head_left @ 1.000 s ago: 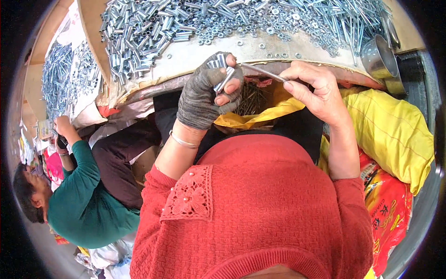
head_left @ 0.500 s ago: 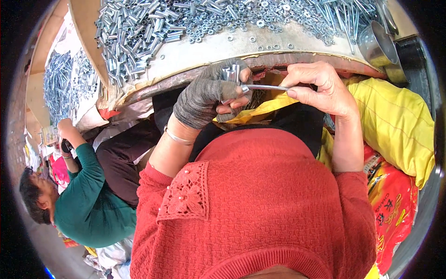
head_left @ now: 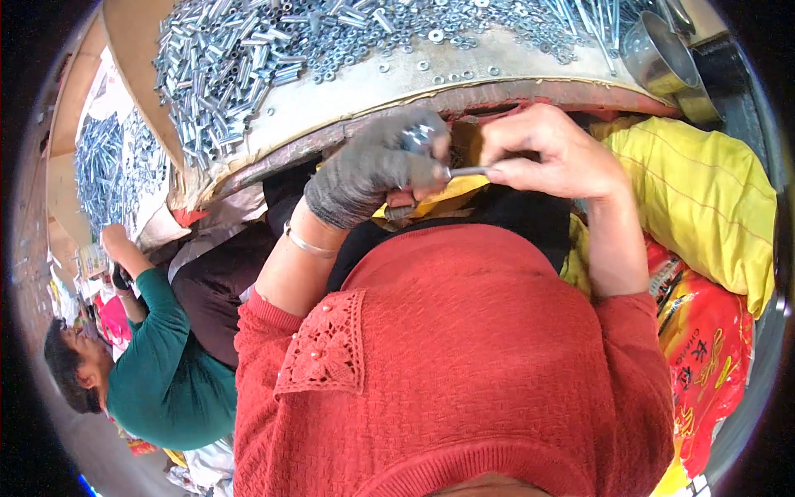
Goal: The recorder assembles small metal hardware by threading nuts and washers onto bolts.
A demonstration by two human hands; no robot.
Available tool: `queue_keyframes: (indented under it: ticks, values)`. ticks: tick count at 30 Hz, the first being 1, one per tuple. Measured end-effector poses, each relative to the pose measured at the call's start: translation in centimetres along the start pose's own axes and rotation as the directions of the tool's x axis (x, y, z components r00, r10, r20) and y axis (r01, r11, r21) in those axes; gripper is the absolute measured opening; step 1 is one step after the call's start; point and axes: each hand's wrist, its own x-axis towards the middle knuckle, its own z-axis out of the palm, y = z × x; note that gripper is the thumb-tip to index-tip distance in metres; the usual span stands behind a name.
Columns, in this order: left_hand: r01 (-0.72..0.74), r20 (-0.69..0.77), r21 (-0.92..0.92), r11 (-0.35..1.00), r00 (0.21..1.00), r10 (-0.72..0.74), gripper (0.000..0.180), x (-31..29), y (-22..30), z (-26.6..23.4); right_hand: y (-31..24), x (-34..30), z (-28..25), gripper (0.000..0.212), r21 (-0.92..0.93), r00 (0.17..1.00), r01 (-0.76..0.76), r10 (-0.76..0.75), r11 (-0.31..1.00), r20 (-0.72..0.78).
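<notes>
My left hand (head_left: 368,170), in a grey fingerless glove, is closed around several short shiny metal sleeves (head_left: 421,135), blurred by motion. A thin metal rod (head_left: 470,171) spans the gap to my right hand (head_left: 559,153). My bare right thumb and fingers pinch the rod's right end, while its left end goes in at my left fingertips. Whether a sleeve sits on that left end is hidden by the fingers. Both hands are above my lap, just before the table's edge.
On the table (head_left: 331,103) lie heaps of metal sleeves (head_left: 224,74), washers and nuts (head_left: 464,33), and long rods (head_left: 592,25). A metal cup (head_left: 662,62) lies tipped at the right. Beside me are a yellow sack (head_left: 696,190) and a red bag (head_left: 704,364). A green-sleeved person (head_left: 174,389) works at left.
My hands have come closer together, and less of the rod shows between them. The sleeve seen on the rod's left end is now covered by my left fingers. The view has shifted slightly.
</notes>
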Motion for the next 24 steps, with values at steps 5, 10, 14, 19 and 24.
queue_keyframes:
  ticks: [5,10,14,19,24]
  values:
    - [-0.428,-0.303,-0.281,0.859,0.889,0.344,0.022,1.4,-0.9,-0.1,0.3,1.5,2.5,0.020,0.413,0.876,-0.097,0.275,0.905,-0.396]
    - [-0.377,-0.520,-0.311,0.872,0.836,0.176,0.026,2.8,-3.0,-0.4,0.3,6.8,4.7,0.036,-0.486,0.531,0.000,-0.412,0.874,-0.740]
    - [-0.278,-0.430,-0.286,0.917,0.892,0.136,0.024,2.3,-3.5,0.1,0.0,8.8,5.3,0.046,-0.598,0.652,-0.053,-0.426,0.799,-0.627]
    - [-0.137,-0.334,-0.270,0.953,0.942,0.041,0.023,1.7,-4.2,0.7,3.0,5.4,4.7,0.025,-0.080,0.587,0.077,-0.110,0.994,-0.802]
    - [-0.105,-0.375,-0.256,0.961,0.927,0.001,0.023,0.8,-4.4,-0.1,7.0,3.5,1.0,0.015,-0.509,0.707,-0.626,0.155,0.591,-0.690]
